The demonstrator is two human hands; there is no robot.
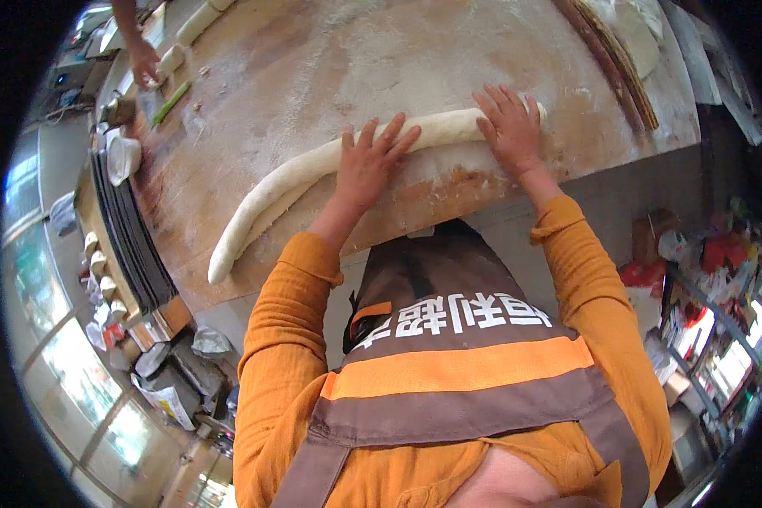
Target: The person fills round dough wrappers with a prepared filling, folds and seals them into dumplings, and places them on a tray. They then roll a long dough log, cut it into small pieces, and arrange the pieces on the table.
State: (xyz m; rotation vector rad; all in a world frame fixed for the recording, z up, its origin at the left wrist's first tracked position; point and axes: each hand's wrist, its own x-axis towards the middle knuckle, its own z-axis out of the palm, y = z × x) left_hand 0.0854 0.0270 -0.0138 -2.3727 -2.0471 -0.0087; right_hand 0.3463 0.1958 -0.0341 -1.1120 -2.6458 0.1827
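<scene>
A long, thick rope of pale dough [292, 173] lies curved across a floured wooden worktable [330, 70], its left end near the table's front edge. My left hand [374, 159] rests with spread fingers on the middle part of the rope. Near the rope's right end, my right hand [511, 130] lies on top of it, fingers also spread. Neither hand is closed around the dough. A seam or fold shows along the near side of the rope's left half.
At the upper left, another person's hand [145, 62] touches pieces of dough [171, 58] beside a green-handled tool [172, 103]. Dark stacked trays or boards [130, 235] and a white bowl [124, 159] line the left side. Long wooden rods [609, 63] lie at the right.
</scene>
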